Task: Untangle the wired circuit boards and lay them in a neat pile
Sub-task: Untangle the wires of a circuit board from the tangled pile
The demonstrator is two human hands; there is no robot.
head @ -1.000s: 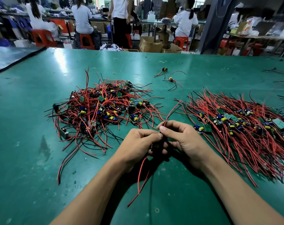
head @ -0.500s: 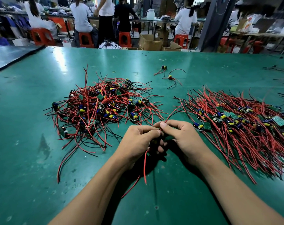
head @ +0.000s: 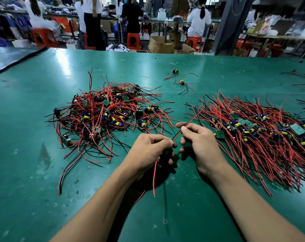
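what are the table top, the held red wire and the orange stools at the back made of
The table top looks like a green rubber or vinyl mat, semi-glossy: it shows glare and scuffs. The red wire seems plastic-insulated, smooth, bending freely; its core is not visible. The orange stools are probably moulded plastic, one even colour.

Red stools (head: 133, 40) and cardboard boxes (head: 159, 44) beyond table (head: 26, 119).
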